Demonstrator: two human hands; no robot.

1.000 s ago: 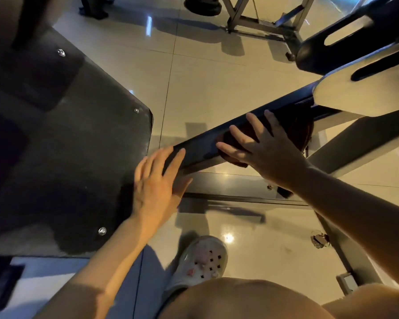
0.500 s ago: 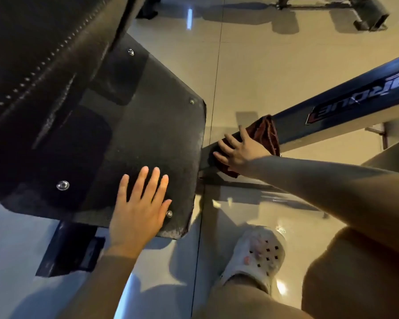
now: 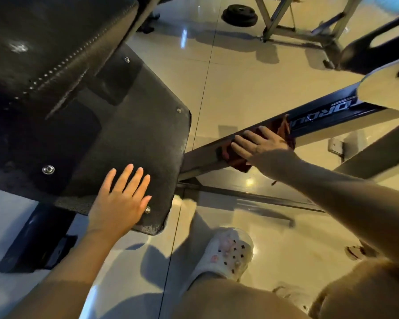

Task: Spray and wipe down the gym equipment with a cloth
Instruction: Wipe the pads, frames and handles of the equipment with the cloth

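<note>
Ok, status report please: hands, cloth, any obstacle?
Left hand flat on plate. Right hand presses cloth on beam. No obstacle seen.

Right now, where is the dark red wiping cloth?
Head view, right of centre: the dark red cloth lies on the sloping dark blue frame beam, pressed under the right hand, just right of the black textured footplate under the left hand.

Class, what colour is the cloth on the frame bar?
The crumpled fabric cloth is dark red, clearest in head view.
</note>
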